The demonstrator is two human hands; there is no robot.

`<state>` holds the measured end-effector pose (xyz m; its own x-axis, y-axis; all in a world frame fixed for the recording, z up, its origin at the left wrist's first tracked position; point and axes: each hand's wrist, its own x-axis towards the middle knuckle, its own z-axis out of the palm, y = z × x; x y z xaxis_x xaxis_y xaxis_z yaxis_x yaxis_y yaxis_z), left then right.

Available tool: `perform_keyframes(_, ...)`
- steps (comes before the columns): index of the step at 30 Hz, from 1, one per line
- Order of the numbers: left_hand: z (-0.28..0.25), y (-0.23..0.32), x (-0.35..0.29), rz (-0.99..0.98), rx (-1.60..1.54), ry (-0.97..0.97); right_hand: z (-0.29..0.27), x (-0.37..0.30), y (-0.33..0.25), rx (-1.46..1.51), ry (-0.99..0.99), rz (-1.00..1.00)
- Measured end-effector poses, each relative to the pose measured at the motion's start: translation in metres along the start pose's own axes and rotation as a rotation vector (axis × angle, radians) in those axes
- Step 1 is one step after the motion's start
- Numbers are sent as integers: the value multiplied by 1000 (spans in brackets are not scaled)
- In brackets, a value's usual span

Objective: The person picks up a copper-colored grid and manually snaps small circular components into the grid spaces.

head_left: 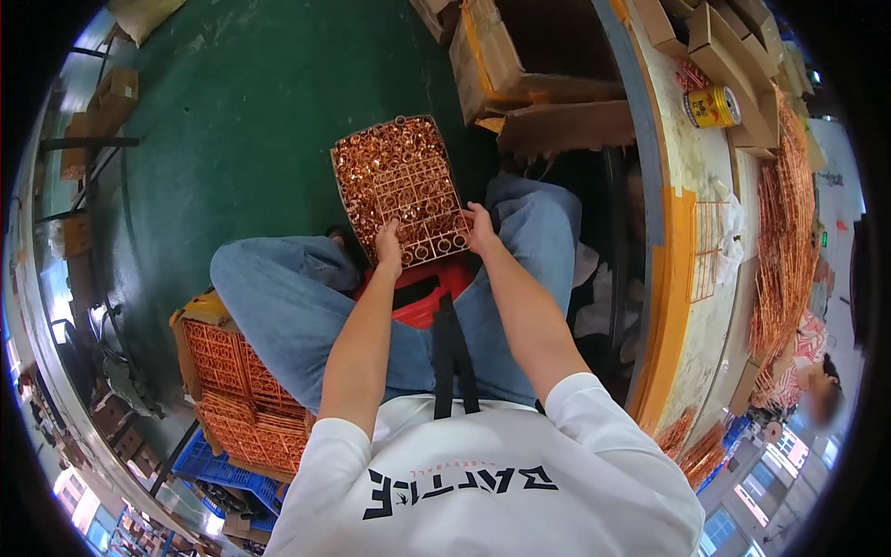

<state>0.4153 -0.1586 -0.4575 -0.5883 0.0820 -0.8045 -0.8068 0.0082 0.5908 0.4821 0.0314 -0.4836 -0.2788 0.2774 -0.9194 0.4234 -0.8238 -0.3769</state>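
Note:
A copper-coloured wire rack [419,206], divided into square cells with rings showing in them, lies in front of me. My left hand [388,245] grips its near left corner, fingers closed on the edge. On the opposite side my right hand [479,228] pinches the right edge. Under and beyond the rack is a shallow box filled with loose copper-coloured rings [385,148]. How far the rack stands off the rings I cannot tell. Part of a red stool or bin [436,288] shows between my knees, below the box.
Racks of the same copper colour [251,395] are stacked in a carton to my left, above a blue crate [223,469]. At right runs a worktable [687,278] with a yellow can [713,107], cartons and a tall pile of racks [780,241]. A large carton [492,60] stands ahead.

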Motion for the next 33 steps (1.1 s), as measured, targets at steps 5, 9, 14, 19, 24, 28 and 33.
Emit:
perform_keyframes(5, 42, 24, -21, -52, -184, -134, -37, 48, -13, 169, -125, -166)
perform_keyframes(9, 37, 14, -9, -39, -239, -322, -22, 48, 6, 177, 34, -14)
perform_keyframes(14, 83, 18, -59, -63, -75, -437, -89, 47, -19, 201, -250, -96)
perform_keyframes(19, -26, 16, -2, -143, -34, 15, 16, -36, 14, 179, -291, 157)
perform_keyframes(24, -4, 29, -22, -70, -74, -213, -1, 13, 15, 110, -144, 59)
perform_keyframes(28, 9, 44, -38, -14, -148, -516, -6, 37, 3, 87, -62, -30)
perform_keyframes(33, -23, 50, -27, 18, -227, -489, 22, -50, -16, -51, -392, -21)
